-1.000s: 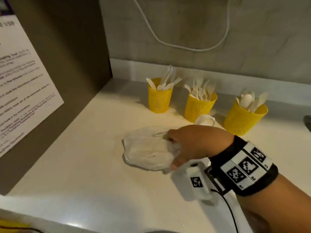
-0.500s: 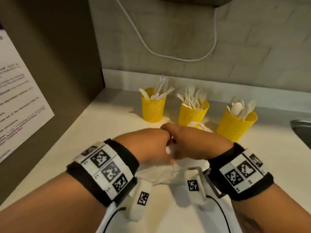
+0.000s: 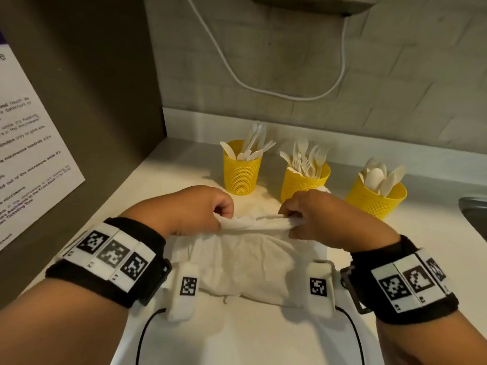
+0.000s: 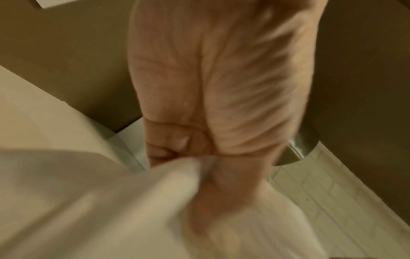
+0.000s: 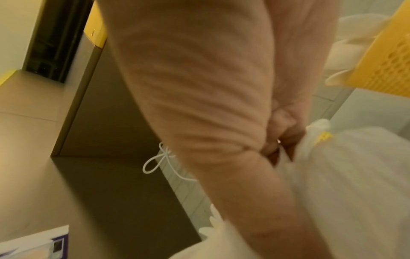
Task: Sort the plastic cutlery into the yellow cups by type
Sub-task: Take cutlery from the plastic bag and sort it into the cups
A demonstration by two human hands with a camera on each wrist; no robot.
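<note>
Three yellow mesh cups stand in a row at the back of the counter. The left cup point(image 3: 242, 171) holds white knives, the middle cup point(image 3: 303, 181) holds forks, and the right cup point(image 3: 375, 198) holds spoons. In front of them both hands hold up a thin white plastic bag point(image 3: 250, 262) by its top edge. My left hand point(image 3: 220, 214) pinches the left end of that edge, and my right hand point(image 3: 288, 219) pinches the right end, stretching it between them. The bag point(image 5: 346, 175) hangs down toward the counter. No loose cutlery shows.
A brown side wall with a white printed notice point(image 3: 29, 154) closes the left. A white cable point(image 3: 263, 85) loops across the tiled back wall. A metal sink edge point(image 3: 474, 209) shows at far right. The white counter point(image 3: 163, 185) stretches beside the bag.
A second ago only the right hand touched the bag lying on the counter. The left hand came in, both took the bag's top edge, and they have pulled apart, lifting and stretching it.
</note>
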